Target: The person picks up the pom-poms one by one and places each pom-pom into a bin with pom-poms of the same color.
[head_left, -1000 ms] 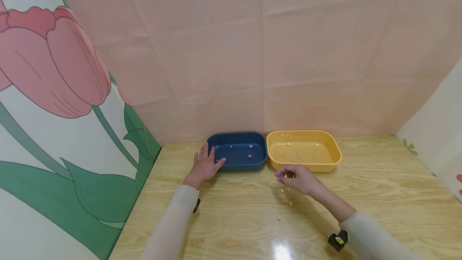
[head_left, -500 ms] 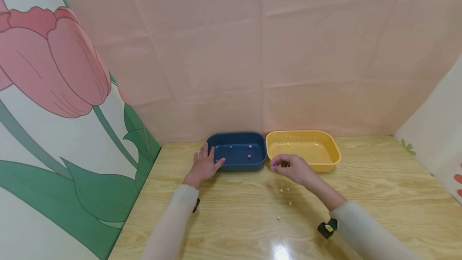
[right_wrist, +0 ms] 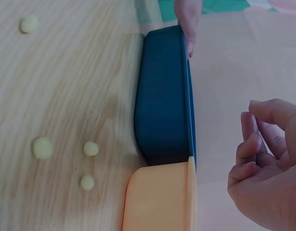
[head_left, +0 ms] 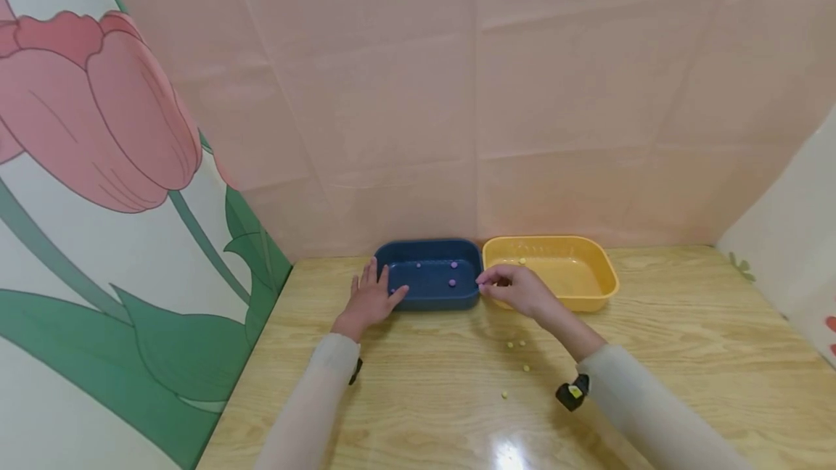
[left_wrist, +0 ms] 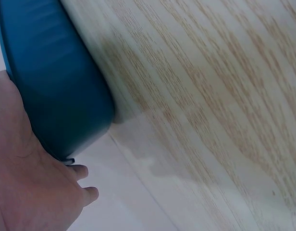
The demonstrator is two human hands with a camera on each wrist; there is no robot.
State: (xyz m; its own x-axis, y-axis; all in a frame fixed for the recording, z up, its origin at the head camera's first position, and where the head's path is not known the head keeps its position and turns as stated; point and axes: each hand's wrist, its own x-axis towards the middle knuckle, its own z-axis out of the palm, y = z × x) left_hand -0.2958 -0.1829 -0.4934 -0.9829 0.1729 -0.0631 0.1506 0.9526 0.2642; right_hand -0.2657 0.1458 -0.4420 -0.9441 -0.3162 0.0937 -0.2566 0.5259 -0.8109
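Note:
My left hand (head_left: 369,302) rests with spread fingers on the left rim of a dark blue tray (head_left: 427,304). In the left wrist view, the left hand (left_wrist: 32,178) lies along the tray's edge near a corner. Several small purple balls (head_left: 452,283) sit in this tray. My right hand (head_left: 519,289) is above the front left corner of a yellow tray (head_left: 591,303), close to the blue one. Its thumb and fingertips pinch a small purple ball, barely visible in the head view. In the right wrist view, the right hand (right_wrist: 268,159) has its fingertips together, hiding the ball.
Several small yellow balls (head_left: 504,395) lie on the wooden table (head_left: 418,397) below the right hand. One yellow ball (head_left: 522,261) is inside the yellow tray. The trays stand side by side against a pink cloth backdrop (head_left: 392,129). A tulip-printed panel (head_left: 124,114) borders the left.
My right hand has moved forward and left, from over the table to the gap between the trays, with the purple ball pinched. The left hand has stayed in place.

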